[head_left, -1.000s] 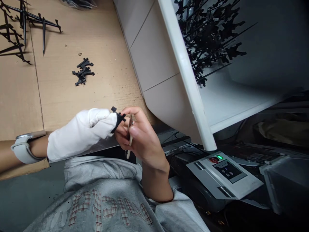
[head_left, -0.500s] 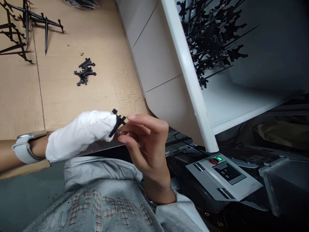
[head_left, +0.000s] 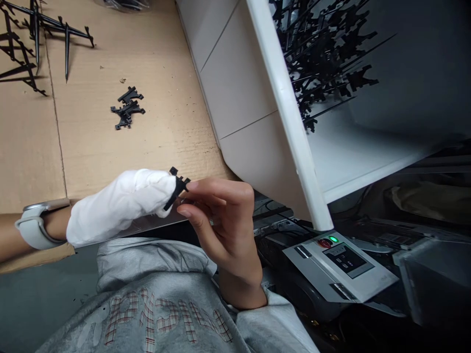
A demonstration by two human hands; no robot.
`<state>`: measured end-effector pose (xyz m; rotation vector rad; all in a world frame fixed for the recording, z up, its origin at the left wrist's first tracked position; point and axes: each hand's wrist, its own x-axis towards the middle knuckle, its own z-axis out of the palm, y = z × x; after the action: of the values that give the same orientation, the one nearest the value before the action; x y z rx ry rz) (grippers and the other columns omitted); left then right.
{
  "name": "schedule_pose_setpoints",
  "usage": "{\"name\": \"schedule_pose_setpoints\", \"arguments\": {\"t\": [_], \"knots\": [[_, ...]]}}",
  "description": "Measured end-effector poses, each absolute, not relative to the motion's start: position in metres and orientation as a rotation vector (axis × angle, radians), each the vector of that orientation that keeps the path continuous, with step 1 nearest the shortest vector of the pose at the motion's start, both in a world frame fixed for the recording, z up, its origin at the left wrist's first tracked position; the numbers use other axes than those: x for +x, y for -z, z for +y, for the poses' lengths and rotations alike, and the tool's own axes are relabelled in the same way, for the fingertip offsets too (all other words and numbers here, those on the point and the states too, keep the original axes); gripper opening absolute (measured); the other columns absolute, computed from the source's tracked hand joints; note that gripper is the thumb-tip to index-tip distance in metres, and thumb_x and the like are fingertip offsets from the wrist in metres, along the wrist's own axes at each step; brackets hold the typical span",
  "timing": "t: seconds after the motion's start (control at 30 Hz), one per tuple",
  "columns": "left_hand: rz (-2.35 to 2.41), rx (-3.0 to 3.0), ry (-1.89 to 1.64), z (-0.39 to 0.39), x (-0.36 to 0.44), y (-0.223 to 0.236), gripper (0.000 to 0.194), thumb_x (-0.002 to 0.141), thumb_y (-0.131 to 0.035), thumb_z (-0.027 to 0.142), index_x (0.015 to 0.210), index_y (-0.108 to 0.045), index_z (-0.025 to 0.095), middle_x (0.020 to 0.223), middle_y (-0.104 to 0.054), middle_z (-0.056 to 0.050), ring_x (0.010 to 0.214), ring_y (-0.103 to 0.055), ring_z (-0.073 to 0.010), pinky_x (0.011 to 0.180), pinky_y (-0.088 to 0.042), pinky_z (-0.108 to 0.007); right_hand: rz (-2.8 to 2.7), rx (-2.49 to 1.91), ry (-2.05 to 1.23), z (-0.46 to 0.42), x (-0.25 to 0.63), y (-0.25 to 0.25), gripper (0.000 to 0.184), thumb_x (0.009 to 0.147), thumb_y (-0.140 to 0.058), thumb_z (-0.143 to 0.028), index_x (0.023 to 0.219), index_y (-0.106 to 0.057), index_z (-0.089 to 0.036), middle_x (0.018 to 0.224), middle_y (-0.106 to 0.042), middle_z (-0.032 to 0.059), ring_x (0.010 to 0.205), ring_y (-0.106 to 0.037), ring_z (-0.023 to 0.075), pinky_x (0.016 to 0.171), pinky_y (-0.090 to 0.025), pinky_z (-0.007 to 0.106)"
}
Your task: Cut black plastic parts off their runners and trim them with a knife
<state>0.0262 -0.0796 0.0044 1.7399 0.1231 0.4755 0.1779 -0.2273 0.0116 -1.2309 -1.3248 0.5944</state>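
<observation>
My left hand [head_left: 121, 206], in a white glove, is closed on a small black plastic bracket [head_left: 178, 186]. Prongs of the bracket stick out beyond the gloved fingertips, while its lower edge lies along the glove. My bare right hand [head_left: 224, 215] is beside it, the index fingertip at the prongs. A gap shows between that finger and the thumb, and the other fingers curl behind. Something small and shiny shows near these fingertips, too small to make out. Similar black brackets [head_left: 127, 109] lie in a small cluster on the cardboard-covered table [head_left: 91, 147].
Long black spiked parts [head_left: 66, 32] lie at the table's far left. A clear plastic bag [head_left: 127, 4] is at the far edge. On the right stands a white bin [head_left: 290, 113] with many black parts [head_left: 327, 54]. Below it is a control panel [head_left: 342, 267] with a green light.
My right index finger has moved left, from just short of the bracket's prongs to against them. My left hand still holds the bracket. The whole view has shifted slightly.
</observation>
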Motion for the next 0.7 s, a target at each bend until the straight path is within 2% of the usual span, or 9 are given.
{"name": "schedule_pose_setpoints", "arguments": {"t": [0.07,0.13,0.33,0.43,0.53,0.7], "knots": [[0.116,1.675,-0.445,-0.081,0.032,-0.011,0.063,0.111,-0.043,0.067,0.074,-0.059,0.018,0.073,-0.060,0.003,0.065,-0.054,-0.0083,0.063,-0.053,-0.018,-1.327,-1.215,-0.598,-0.227,0.179,-0.012,0.060,0.100,-0.072,-0.003,0.149,-0.062,-0.036,0.117,-0.074,0.0017,0.092,-0.082,0.0157,0.077,-0.074,0.026],[0.106,1.626,-0.418,-0.081,0.034,-0.015,0.061,0.111,-0.043,0.067,0.075,-0.055,0.020,0.072,-0.056,0.004,0.065,-0.050,-0.0087,0.061,-0.050,-0.019,-1.323,-1.196,-0.606,-0.225,0.179,-0.013,0.058,0.099,-0.072,-0.003,0.147,-0.064,-0.035,0.116,-0.075,0.0014,0.092,-0.082,0.0158,0.076,-0.074,0.025],[0.114,1.526,-0.345,-0.078,0.024,-0.010,0.051,0.113,-0.052,0.056,0.078,-0.057,0.019,0.077,-0.058,0.004,0.070,-0.054,-0.0097,0.070,-0.056,-0.021,-1.288,-1.156,-0.628,-0.220,0.178,-0.012,0.054,0.096,-0.074,-0.001,0.138,-0.067,-0.033,0.109,-0.076,-0.0014,0.092,-0.082,0.0137,0.076,-0.072,0.022],[0.124,1.472,-0.319,-0.078,0.020,-0.004,0.038,0.114,-0.053,0.041,0.084,-0.059,0.019,0.080,-0.061,0.003,0.074,-0.058,-0.0110,0.075,-0.059,-0.023,-1.271,-1.175,-0.615,-0.219,0.178,-0.012,0.052,0.098,-0.071,0.000,0.135,-0.068,-0.036,0.105,-0.077,-0.0013,0.092,-0.082,0.0148,0.077,-0.072,0.023],[0.143,1.430,-0.288,-0.078,0.021,-0.004,0.021,0.107,-0.053,0.022,0.087,-0.059,0.019,0.080,-0.061,0.004,0.073,-0.058,-0.0094,0.075,-0.058,-0.019,-1.275,-1.188,-0.602,-0.220,0.178,-0.011,0.051,0.097,-0.070,0.000,0.132,-0.069,-0.037,0.105,-0.079,-0.0005,0.094,-0.083,0.0165,0.078,-0.073,0.024],[0.147,1.423,-0.314,-0.077,0.025,-0.015,0.015,0.096,-0.059,0.014,0.082,-0.058,0.019,0.076,-0.060,0.006,0.067,-0.054,-0.0076,0.070,-0.056,-0.014,-1.295,-1.140,-0.617,-0.221,0.178,-0.009,0.050,0.097,-0.072,-0.005,0.138,-0.066,-0.034,0.104,-0.077,-0.0001,0.089,-0.081,0.0148,0.071,-0.072,0.022]]}}
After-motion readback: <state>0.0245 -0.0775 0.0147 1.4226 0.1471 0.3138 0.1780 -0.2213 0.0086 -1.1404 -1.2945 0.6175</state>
